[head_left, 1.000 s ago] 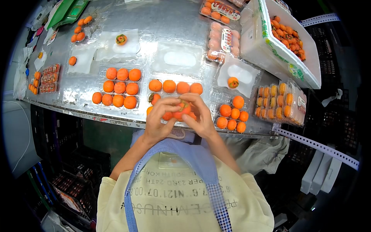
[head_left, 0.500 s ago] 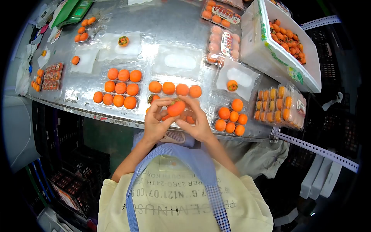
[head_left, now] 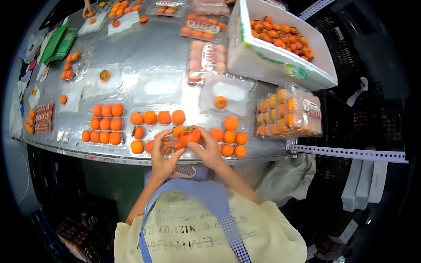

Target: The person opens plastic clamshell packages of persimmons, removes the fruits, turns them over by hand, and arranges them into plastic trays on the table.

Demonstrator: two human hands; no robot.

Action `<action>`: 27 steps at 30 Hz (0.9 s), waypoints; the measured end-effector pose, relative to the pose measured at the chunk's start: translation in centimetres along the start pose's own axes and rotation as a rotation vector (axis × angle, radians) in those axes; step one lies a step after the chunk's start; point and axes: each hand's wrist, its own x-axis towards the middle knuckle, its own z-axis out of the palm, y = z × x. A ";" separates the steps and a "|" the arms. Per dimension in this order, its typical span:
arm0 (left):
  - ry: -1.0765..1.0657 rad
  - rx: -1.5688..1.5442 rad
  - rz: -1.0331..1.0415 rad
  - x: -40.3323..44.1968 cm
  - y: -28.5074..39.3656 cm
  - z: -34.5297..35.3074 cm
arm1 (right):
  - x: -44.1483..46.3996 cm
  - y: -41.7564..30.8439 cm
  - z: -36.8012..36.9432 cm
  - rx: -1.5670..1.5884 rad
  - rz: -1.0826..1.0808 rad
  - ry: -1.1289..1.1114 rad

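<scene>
An orange fruit [head_left: 190, 135] with a green calyx is held above the near edge of the metal table, between my two hands. My right hand [head_left: 208, 150] has its fingers and thumb closed round it. My left hand [head_left: 164, 154] is curled at the fruit's left side, its fingertips close to the fruit; whether they press on it cannot be made out. Beneath and around my hands lies a clear tray with orange fruits [head_left: 164, 117] in it. To the left sits another tray of fruits [head_left: 105, 124], and right of my hands a smaller group of fruits [head_left: 229, 136].
A white foam box [head_left: 239, 61] full of small orange fruits stands at the back right. Stacked clear packs [head_left: 285, 113] sit at the right edge. Labelled packs [head_left: 207, 58] lie farther back. Another person's hand [head_left: 87, 9] reaches in at the far left, beyond a green scale [head_left: 59, 43].
The view has swung to the right, bringing the far left hand into sight. The fruit between my hands has turned, its calyx now facing up.
</scene>
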 end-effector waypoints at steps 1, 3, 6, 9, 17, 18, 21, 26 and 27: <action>0.007 -0.024 -0.021 -0.1 0.1 0.4 | 0.1 0.1 -1.0 0.007 -0.036 0.036; 0.029 -0.073 -0.064 -0.3 0.3 1.2 | 0.3 -0.7 -3.8 -0.070 -0.068 0.130; 0.109 -0.151 -0.049 -0.7 -0.8 1.2 | 2.7 -4.6 -8.2 -0.154 -0.229 0.275; 0.303 -0.111 -0.012 -1.3 -1.1 -0.4 | 7.3 -11.5 -13.3 -0.410 -0.571 0.543; 0.748 -0.178 -0.049 -6.0 -2.7 -5.6 | 17.2 -23.2 -30.2 -1.066 -0.780 1.212; 0.778 -0.180 -0.064 -6.5 -2.9 -5.9 | 16.7 -22.7 -27.1 -0.951 -0.877 1.165; 0.811 -0.246 -0.085 -6.8 -3.0 -6.6 | 14.7 -17.0 -18.1 -0.733 -0.750 0.698; 0.784 -0.266 -0.124 -5.6 -2.6 -8.5 | 11.5 -4.7 -10.2 -0.730 -0.329 0.266; 0.784 -0.239 -0.133 -5.2 -2.6 -8.9 | 10.8 -3.1 -8.9 -0.719 -0.284 0.233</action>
